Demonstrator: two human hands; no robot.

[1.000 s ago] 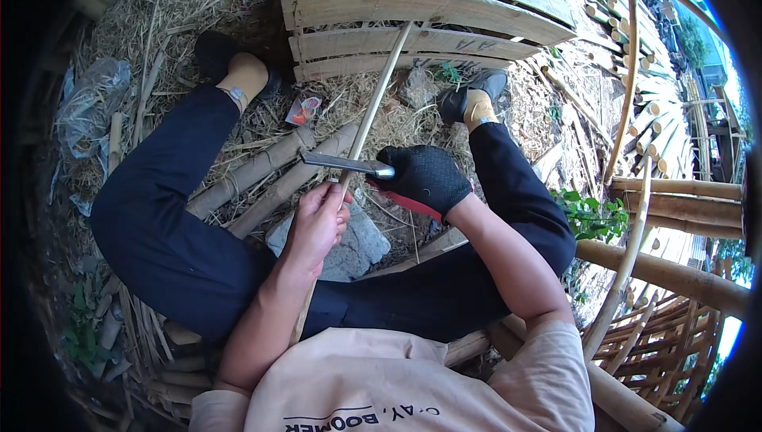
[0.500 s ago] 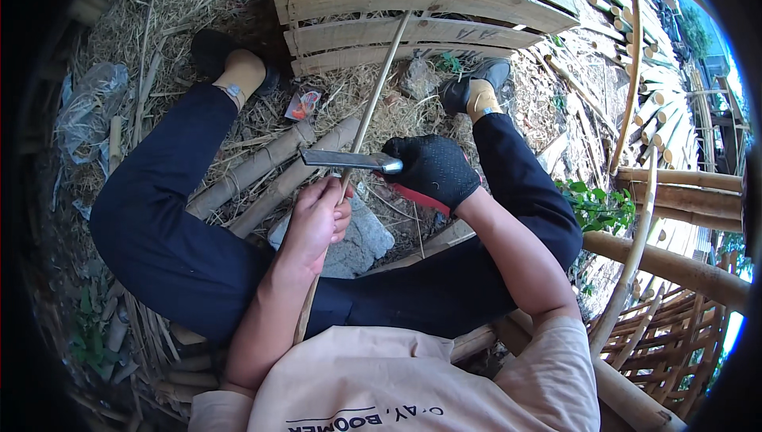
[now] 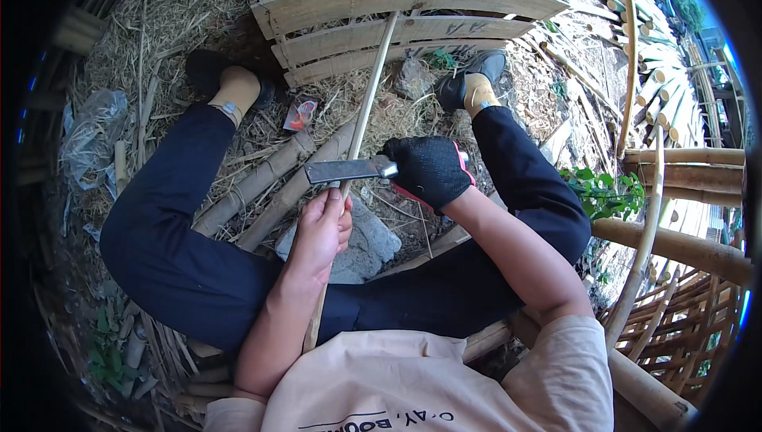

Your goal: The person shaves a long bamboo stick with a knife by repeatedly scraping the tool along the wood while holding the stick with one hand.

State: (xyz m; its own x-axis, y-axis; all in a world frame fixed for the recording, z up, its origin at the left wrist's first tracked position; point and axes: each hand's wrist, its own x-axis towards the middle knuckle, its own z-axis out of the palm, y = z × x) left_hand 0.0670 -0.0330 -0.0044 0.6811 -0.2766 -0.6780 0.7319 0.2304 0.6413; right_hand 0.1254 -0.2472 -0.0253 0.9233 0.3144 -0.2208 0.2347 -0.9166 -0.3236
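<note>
Between knees, at 12 o'clock of left hand: thin bamboo strip, pinched bare-fingered. Gloved right hand clenched on cleaver handle. Probably light, stiff, springy, splintery-edged; best gripped below blade.

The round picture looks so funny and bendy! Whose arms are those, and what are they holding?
A camera on a person's head looks down, and its wide lens bends everything. The arms belong to that seated person. The bare left hand grips a long thin pale bamboo stick. The right hand, in a black glove, holds a flat grey metal chopping knife laid across the stick. On the straw-covered ground lie thick bamboo poles and a grey stone.
</note>
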